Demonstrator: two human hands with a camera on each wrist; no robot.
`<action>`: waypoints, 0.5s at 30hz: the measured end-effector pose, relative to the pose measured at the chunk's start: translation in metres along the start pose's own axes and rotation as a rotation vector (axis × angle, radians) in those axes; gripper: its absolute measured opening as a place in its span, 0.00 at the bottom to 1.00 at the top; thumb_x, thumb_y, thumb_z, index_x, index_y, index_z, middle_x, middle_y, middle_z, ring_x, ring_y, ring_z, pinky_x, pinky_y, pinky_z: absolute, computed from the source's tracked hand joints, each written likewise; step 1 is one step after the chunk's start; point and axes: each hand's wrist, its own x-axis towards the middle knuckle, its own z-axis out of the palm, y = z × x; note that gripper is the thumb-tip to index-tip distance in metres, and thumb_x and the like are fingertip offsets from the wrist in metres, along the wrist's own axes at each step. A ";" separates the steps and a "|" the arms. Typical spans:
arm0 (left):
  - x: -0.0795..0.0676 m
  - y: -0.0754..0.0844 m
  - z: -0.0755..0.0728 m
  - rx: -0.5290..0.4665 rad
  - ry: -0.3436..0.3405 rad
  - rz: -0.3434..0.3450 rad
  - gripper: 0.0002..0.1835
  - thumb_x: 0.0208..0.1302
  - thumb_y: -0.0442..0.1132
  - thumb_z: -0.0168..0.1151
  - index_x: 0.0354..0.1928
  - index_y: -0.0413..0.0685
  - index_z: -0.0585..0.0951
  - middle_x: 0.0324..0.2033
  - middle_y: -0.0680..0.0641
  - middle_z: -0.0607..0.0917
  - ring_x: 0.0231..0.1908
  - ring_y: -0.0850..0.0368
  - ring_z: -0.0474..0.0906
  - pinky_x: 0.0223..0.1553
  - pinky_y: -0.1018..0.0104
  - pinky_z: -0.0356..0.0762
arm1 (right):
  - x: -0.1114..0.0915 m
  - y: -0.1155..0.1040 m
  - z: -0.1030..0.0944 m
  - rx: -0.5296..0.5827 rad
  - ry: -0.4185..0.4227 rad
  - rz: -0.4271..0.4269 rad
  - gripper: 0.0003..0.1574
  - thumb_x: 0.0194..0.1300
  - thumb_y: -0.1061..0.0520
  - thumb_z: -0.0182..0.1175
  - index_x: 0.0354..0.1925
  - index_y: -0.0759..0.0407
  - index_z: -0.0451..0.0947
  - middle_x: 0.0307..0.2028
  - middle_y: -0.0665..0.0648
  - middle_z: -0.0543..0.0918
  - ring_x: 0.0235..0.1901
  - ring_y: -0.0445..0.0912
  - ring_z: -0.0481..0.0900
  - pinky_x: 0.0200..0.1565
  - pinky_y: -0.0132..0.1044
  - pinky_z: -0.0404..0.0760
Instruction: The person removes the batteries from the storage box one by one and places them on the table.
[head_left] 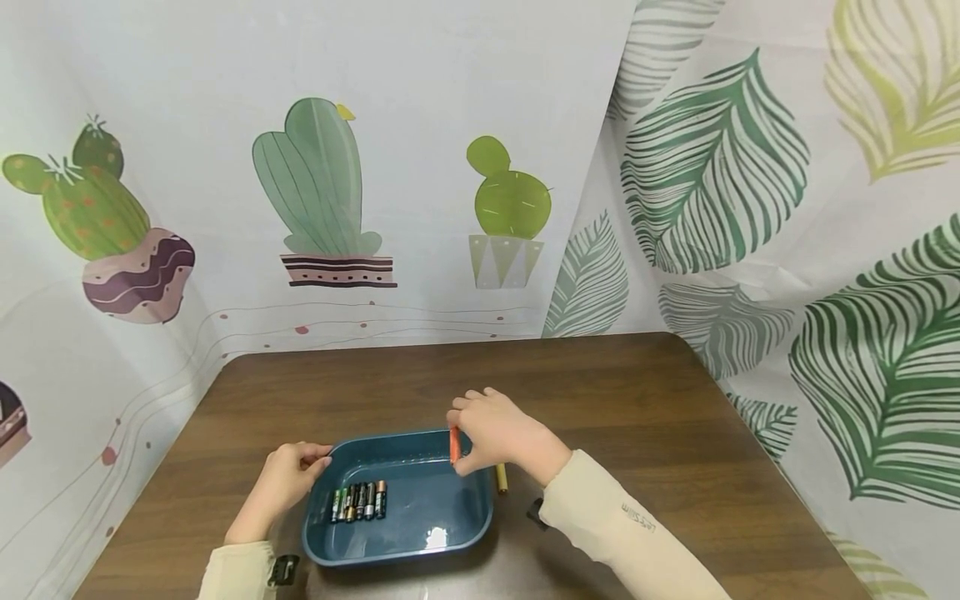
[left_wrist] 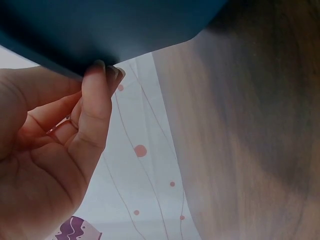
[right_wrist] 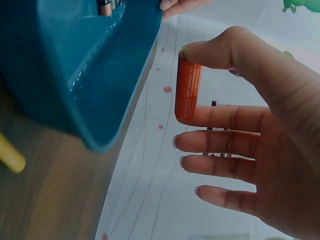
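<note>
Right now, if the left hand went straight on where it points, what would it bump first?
Probably the blue tray: the left hand pinches its rim, so the tray is right at the fingertips, though the exact angle is hard to tell.

A hanging cloth (head_left: 435,75) is behind the far edge of the table (head_left: 660,417). On the near part of this table, left of its middle, is the tray (head_left: 423,510). In the left half of the tray lies a row of batteries (head_left: 359,502), one beside the other. At the far left corner of the tray is the left hand (head_left: 288,477), on the rim. At the far right corner is the right hand (head_left: 497,429), with a single battery (right_wrist: 188,90) between its thumb and finger. Just right of the tray, a small cylinder (head_left: 502,479) lies on the table.
</note>
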 end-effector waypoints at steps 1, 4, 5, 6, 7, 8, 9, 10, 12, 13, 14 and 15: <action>0.000 0.000 0.000 0.001 0.002 0.000 0.09 0.53 0.32 0.61 0.38 0.39 0.82 0.33 0.42 0.82 0.27 0.57 0.75 0.25 0.68 0.72 | -0.002 0.003 0.000 0.005 0.004 0.003 0.23 0.39 0.37 0.61 0.31 0.48 0.76 0.25 0.42 0.67 0.29 0.39 0.63 0.35 0.37 0.66; 0.001 0.000 0.000 0.003 0.005 0.001 0.09 0.53 0.33 0.61 0.38 0.39 0.82 0.33 0.42 0.82 0.28 0.57 0.76 0.25 0.67 0.73 | -0.009 0.011 0.002 0.019 0.013 0.021 0.23 0.39 0.36 0.62 0.30 0.48 0.76 0.24 0.42 0.67 0.28 0.39 0.63 0.33 0.36 0.64; 0.001 0.000 0.001 0.003 0.006 0.001 0.09 0.53 0.33 0.61 0.38 0.39 0.82 0.33 0.42 0.82 0.28 0.56 0.76 0.26 0.67 0.73 | -0.011 0.014 0.003 0.023 0.018 0.028 0.23 0.39 0.36 0.62 0.30 0.48 0.76 0.24 0.42 0.67 0.28 0.39 0.63 0.33 0.36 0.64; 0.001 0.000 0.001 0.001 0.005 -0.001 0.09 0.53 0.33 0.61 0.38 0.39 0.82 0.33 0.42 0.82 0.28 0.56 0.76 0.26 0.66 0.74 | -0.013 0.017 0.004 0.024 0.022 0.036 0.23 0.39 0.36 0.62 0.30 0.48 0.76 0.24 0.42 0.68 0.28 0.39 0.63 0.32 0.36 0.64; 0.001 0.000 0.001 -0.001 0.004 -0.002 0.09 0.54 0.33 0.61 0.38 0.39 0.82 0.33 0.42 0.82 0.28 0.56 0.76 0.26 0.66 0.74 | -0.016 0.019 0.005 0.029 0.025 0.044 0.23 0.38 0.37 0.63 0.30 0.48 0.76 0.24 0.43 0.69 0.28 0.40 0.63 0.32 0.35 0.64; 0.001 0.000 0.001 -0.002 0.001 -0.003 0.09 0.54 0.33 0.61 0.38 0.39 0.82 0.33 0.42 0.82 0.28 0.56 0.76 0.26 0.66 0.73 | -0.018 0.022 0.006 0.032 0.028 0.051 0.23 0.38 0.37 0.63 0.30 0.48 0.76 0.25 0.43 0.70 0.28 0.40 0.63 0.32 0.35 0.64; 0.001 0.000 0.001 -0.003 0.000 -0.002 0.09 0.54 0.33 0.60 0.38 0.39 0.82 0.33 0.41 0.82 0.28 0.56 0.76 0.26 0.66 0.73 | -0.020 0.024 0.007 0.034 0.032 0.058 0.23 0.38 0.37 0.63 0.30 0.48 0.76 0.26 0.43 0.71 0.28 0.40 0.64 0.31 0.35 0.63; 0.001 0.000 0.001 -0.001 0.001 -0.005 0.09 0.53 0.33 0.60 0.38 0.39 0.82 0.33 0.42 0.82 0.27 0.56 0.75 0.25 0.66 0.73 | -0.022 0.026 0.008 0.039 0.035 0.062 0.22 0.38 0.38 0.63 0.30 0.49 0.76 0.26 0.44 0.71 0.28 0.40 0.64 0.31 0.35 0.63; 0.001 -0.001 0.002 0.002 0.004 -0.009 0.09 0.53 0.33 0.60 0.38 0.40 0.82 0.33 0.42 0.82 0.27 0.57 0.75 0.25 0.67 0.72 | -0.026 0.030 0.010 0.042 0.042 0.067 0.22 0.37 0.38 0.63 0.30 0.49 0.76 0.27 0.45 0.72 0.28 0.40 0.64 0.31 0.35 0.63; 0.001 -0.001 0.002 0.003 0.006 -0.008 0.09 0.53 0.33 0.60 0.38 0.40 0.82 0.33 0.42 0.82 0.27 0.57 0.75 0.25 0.67 0.72 | -0.028 0.032 0.011 0.047 0.043 0.069 0.22 0.37 0.39 0.63 0.30 0.49 0.76 0.27 0.45 0.73 0.28 0.40 0.64 0.31 0.35 0.63; 0.000 -0.001 0.002 0.005 0.008 -0.008 0.09 0.53 0.33 0.60 0.38 0.40 0.82 0.33 0.42 0.82 0.27 0.57 0.75 0.25 0.67 0.72 | -0.030 0.034 0.013 0.047 0.045 0.071 0.22 0.37 0.39 0.63 0.30 0.49 0.76 0.27 0.45 0.73 0.29 0.40 0.64 0.31 0.35 0.63; 0.001 -0.001 0.002 0.004 0.009 -0.007 0.09 0.54 0.33 0.60 0.38 0.40 0.82 0.33 0.42 0.82 0.27 0.57 0.75 0.25 0.67 0.72 | -0.032 0.035 0.014 0.053 0.046 0.074 0.22 0.36 0.40 0.64 0.31 0.49 0.76 0.27 0.44 0.72 0.29 0.40 0.65 0.31 0.35 0.63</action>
